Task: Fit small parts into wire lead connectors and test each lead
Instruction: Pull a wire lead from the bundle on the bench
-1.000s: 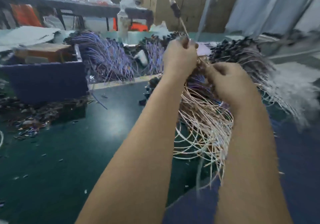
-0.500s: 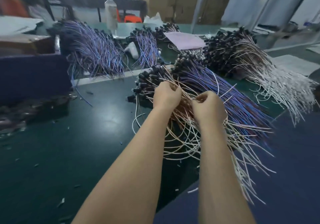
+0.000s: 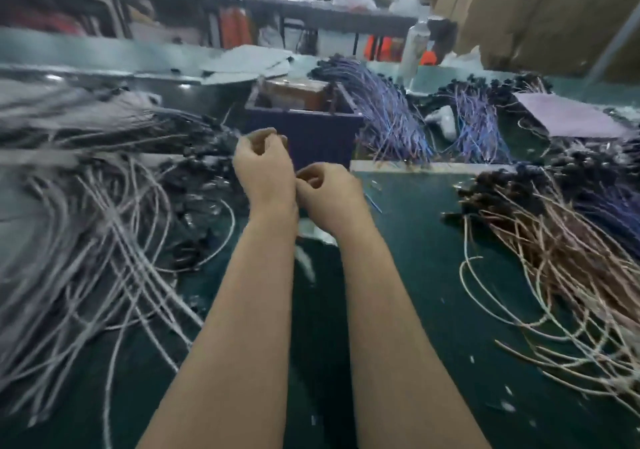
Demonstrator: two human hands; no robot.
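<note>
Head view, much blurred by motion.

- Left hand [image 3: 265,171] and right hand [image 3: 329,194]: hovering just beside each other above the middle of the table [image 3: 415,275]. The fingers [image 3: 268,136] of both are curling inward. Blur is hiding whether they are pinching a lead or a part, so I cannot tell.
- White leads [image 3: 86,233]: sprawling in a loose heap over the left of the table, their black connectors [image 3: 204,161] pointing toward the hands and lying near the left hand.
- Brown leads [image 3: 561,268]: fanning over the right side, dark connector ends toward the middle, well apart from the right hand.
- Blue leads [image 3: 388,119]: lying in a bundle at the back, just right of the box. A second blue bundle [image 3: 478,126] is lying further right.
- Box [image 3: 311,136]: dark blue, standing directly behind the hands with brown contents showing at its open top. The left hand is covering part of its front.
- Pink sheet [image 3: 575,117]: lying flat at the far right, behind the brown leads.
- Bottle [image 3: 415,46]: standing upright beyond the blue leads.
- Cartons [image 3: 540,8]: stacking up at the back right.
- Forearms: crossing the lower middle and blocking the strip of table beneath them.
</note>
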